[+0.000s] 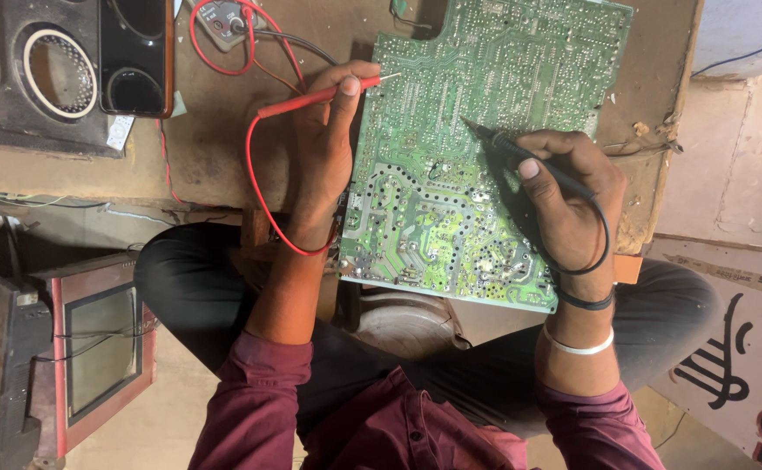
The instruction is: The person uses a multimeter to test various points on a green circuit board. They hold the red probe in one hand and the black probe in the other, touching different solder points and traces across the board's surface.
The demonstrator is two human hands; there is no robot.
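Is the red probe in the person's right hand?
No, the thin red probe is held in the left hand; the right hand holds the black probe.

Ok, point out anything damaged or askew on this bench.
The bench's right edge is chipped and crumbling, with loose bits beside the board. The board lies tilted and overhangs the front edge above the lap. The left hand holds the red probe, the right hand the black probe; nothing looks spilled.
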